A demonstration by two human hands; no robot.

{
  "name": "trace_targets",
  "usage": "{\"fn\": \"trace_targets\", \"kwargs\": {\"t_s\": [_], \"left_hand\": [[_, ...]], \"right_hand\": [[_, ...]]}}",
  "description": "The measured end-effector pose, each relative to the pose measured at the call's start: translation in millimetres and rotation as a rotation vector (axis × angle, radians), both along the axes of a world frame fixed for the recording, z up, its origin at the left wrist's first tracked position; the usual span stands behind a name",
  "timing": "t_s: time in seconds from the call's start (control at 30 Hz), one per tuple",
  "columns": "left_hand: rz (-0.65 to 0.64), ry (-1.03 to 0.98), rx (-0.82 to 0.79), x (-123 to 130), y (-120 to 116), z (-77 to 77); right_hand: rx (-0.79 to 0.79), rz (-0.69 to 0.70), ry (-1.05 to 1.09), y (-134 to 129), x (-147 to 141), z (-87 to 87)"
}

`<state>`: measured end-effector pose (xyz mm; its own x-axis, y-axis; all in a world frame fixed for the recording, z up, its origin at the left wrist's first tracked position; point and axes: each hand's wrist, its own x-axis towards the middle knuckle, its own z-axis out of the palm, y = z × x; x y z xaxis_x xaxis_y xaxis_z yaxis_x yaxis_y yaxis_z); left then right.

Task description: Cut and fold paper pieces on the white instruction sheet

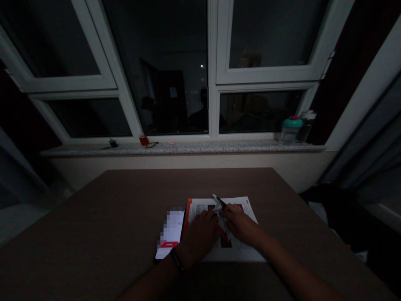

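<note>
My left hand (201, 235), with a dark band at the wrist, is closed over the printed sheet or booklet (247, 205) on the table; its fingertips meet a small whitish piece (216, 207). What it grips is hidden in the dim light. My right hand (239, 223) is closed beside it, its fingers around a slim dark object (221, 202) with a pale pointed tip that sticks out past them. Between the hands a red strip (222, 233) shows against the page; whether it is printed or loose I cannot tell.
A lit phone (175, 225) lies left of the booklet on the brown table (125, 217). On the window sill (194, 147) stand a red jar (143, 140), a small dark bottle (112, 143), a green-lidded bottle (290, 130) and a clear bottle (306, 125). Dark items lie right of the table.
</note>
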<state>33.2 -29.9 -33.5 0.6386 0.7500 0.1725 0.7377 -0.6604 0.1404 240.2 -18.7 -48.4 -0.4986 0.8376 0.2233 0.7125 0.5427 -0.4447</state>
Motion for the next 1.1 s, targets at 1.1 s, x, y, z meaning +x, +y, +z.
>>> {"fn": "trace_targets", "kwargs": {"t_s": [1.1], "left_hand": [[-0.14,0.034,-0.138,2.3,-3.1,21.0]], "right_hand": [[0.024,0.009,-0.089,-2.8,-1.2,1.1]]}}
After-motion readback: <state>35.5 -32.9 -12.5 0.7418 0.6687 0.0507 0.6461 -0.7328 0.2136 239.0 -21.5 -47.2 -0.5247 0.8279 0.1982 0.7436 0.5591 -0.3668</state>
